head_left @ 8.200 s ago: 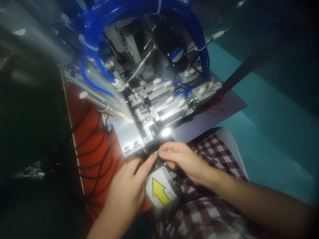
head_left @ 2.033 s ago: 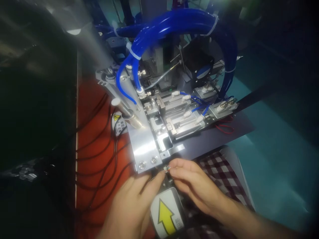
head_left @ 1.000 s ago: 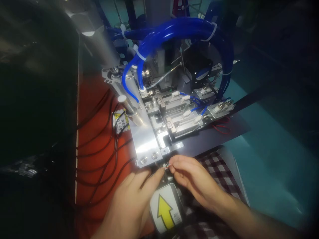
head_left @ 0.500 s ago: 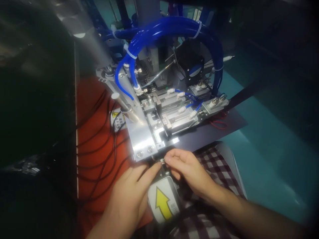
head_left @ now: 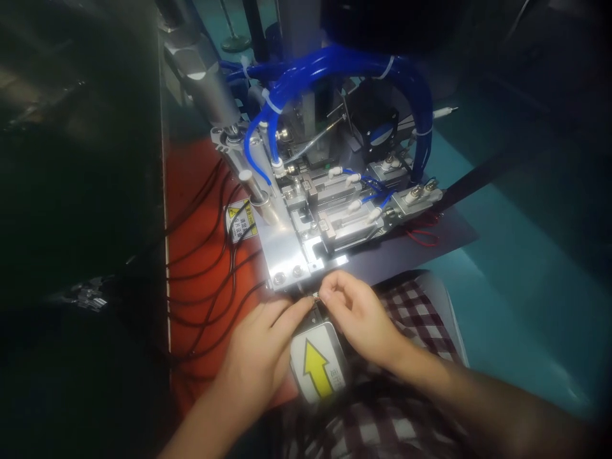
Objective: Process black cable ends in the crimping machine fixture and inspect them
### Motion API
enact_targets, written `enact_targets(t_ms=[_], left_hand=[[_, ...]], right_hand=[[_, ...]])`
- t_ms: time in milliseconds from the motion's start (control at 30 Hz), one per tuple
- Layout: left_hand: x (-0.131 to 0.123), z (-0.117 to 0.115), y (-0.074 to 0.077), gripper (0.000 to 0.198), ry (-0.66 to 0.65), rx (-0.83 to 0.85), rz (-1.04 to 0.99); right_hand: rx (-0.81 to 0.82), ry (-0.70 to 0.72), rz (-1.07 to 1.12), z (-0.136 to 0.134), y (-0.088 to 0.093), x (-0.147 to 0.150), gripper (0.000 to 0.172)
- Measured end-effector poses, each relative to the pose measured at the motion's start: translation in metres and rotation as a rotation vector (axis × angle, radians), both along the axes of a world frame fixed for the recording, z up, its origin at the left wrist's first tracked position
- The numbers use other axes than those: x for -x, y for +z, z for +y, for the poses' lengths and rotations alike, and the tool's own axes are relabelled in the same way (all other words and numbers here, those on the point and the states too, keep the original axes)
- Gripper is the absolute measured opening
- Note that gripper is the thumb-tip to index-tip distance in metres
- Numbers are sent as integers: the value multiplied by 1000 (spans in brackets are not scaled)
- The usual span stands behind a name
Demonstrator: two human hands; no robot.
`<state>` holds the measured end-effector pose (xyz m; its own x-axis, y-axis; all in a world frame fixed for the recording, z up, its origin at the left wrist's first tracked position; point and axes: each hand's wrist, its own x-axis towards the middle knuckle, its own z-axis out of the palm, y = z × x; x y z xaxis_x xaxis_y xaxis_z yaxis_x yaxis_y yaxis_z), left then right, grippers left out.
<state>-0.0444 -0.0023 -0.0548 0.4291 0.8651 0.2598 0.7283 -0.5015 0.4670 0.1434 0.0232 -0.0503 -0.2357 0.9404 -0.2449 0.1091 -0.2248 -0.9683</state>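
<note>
Head view: at the centre, slightly low, the right hand (head_left: 356, 312) narrowly pinches a small, blurred part (head_left: 316, 297) just below the metal plate (head_left: 282, 245); the left hand (head_left: 261, 338) reaches its thumb there, its grip unclear. Fine fingertip alignment seems in hand; next, steady, light pressure seems called for.

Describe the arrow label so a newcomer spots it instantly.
Start at the thick loop of blue tubing, then come down the view to where the left hand and right hand come close. Just below them sits a white label with rounded corners. Its large yellow arrow sets it apart from the warning label, farther up, which bears a yellow triangle.
</note>
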Motion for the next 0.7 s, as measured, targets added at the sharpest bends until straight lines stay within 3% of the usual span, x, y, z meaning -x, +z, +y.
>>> enact_targets(t_ms=[100, 267, 533, 700], left_hand=[[-1, -1, 11, 35, -30, 83, -130], [-3, -9, 37, 31, 33, 317, -263], [-5, -21, 55, 26, 67, 485, -305], [-19, -24, 66, 14, 177, 726, -495]], right_hand=[[-2, -19, 8, 0, 13, 0, 15], [234, 58, 146, -1, 25, -13, 21], [177, -28, 179, -17, 38, -16, 11], [58, 5, 140, -27, 44, -9, 11]])
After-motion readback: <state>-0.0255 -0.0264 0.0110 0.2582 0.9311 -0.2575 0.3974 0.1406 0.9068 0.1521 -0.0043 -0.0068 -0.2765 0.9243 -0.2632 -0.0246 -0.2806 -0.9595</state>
